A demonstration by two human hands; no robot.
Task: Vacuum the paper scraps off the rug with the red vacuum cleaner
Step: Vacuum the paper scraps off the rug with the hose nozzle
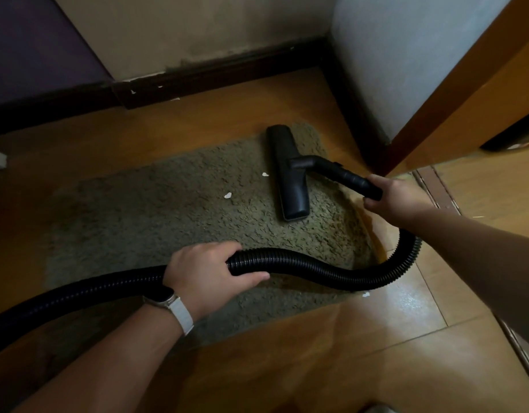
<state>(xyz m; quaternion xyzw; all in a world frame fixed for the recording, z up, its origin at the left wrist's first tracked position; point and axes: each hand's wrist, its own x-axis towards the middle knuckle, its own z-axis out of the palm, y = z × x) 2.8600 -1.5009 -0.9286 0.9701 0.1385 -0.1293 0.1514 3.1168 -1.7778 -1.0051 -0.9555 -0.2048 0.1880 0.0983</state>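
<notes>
A shaggy grey-green rug [156,213] lies on the wooden floor. The black floor nozzle [288,174] of the vacuum rests flat on the rug's right part. My right hand [394,198] grips the black wand [346,175] behind the nozzle. My left hand [209,272], with a white watch strap on the wrist, grips the ribbed black hose [317,268] that loops across the rug's near edge. Two white paper scraps [227,195] [265,174] lie on the rug left of the nozzle. A third scrap [366,294] lies on the floor by the rug's near right corner. The red vacuum body is out of view.
Walls with dark skirting [221,76] close off the far side and form a corner at the back right. A wooden door frame [454,114] stands on the right, with a threshold strip [436,189] below it. Small white flecks lie by the skirting [174,99].
</notes>
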